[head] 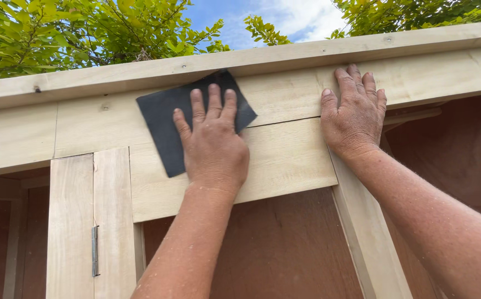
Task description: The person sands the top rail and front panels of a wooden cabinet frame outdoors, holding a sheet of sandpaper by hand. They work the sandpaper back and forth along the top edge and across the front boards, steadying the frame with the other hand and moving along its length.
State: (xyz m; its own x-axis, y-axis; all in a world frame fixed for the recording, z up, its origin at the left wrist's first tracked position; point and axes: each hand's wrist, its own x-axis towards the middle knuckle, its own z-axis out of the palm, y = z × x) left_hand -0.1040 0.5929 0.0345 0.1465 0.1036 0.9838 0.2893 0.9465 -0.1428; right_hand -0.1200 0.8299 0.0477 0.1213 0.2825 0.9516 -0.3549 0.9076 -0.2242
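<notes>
1. Head view, only one there is: the left hand (213, 141) lies flat with fingers spread, pressing a dark sandpaper sheet (166, 119) against the pale wooden board (285, 160). It's not gripping anything, just palm and fingers pushing the sheet onto the face of the wood.
2. The right hand (354, 113) is flat too, fingers close together, resting bare on the upper board to the right. Holds nothing, looks like it's just bracing.
3. The sheet sits tilted, its top corner touching the underside of the top rail (285, 55), its lower corner hanging down left of the wrist.
4. Progress, as a guess: the wood looks pretty clean and light already, both forearms carry fine pale dust, so sanding seems well underway. How much surface is left can't be told; the boards look alike all over.
5. Around it: a narrow door panel with a metal hinge (95, 251) at lower left, brown plywood backing (273, 249) behind the openings, a slanted post (362, 232) under the right wrist.
6. In the way: the rail overhang right above, plus the joint line between the boards. Green leaves (74, 30) and sky behind.
</notes>
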